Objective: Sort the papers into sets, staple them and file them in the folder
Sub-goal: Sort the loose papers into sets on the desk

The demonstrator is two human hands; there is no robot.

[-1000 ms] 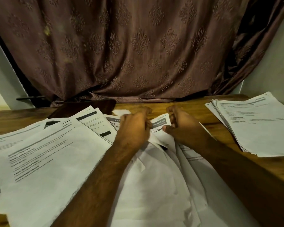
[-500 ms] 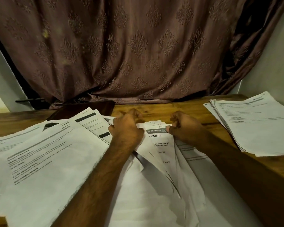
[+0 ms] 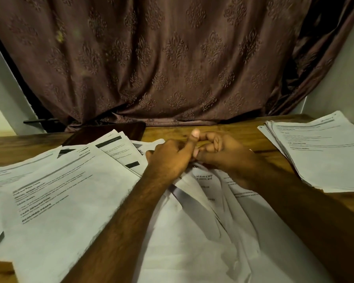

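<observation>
Both hands meet over the middle of the table, near its far edge. The left hand (image 3: 170, 158) has its thumb raised and its fingers curled down; whether they pinch a sheet I cannot tell. The right hand (image 3: 223, 155) is curled, fingertips touching the left thumb, and its grip is hidden too. Beneath them lies a rumpled heap of papers (image 3: 202, 211) running to the near edge. A fanned spread of printed sheets (image 3: 55, 193) covers the left side. A squared stack (image 3: 325, 154) sits by the right edge, apart from the heap. A dark folder (image 3: 104, 132) lies at the far edge, partly under the sheets, before a brown curtain (image 3: 172, 58).
</observation>
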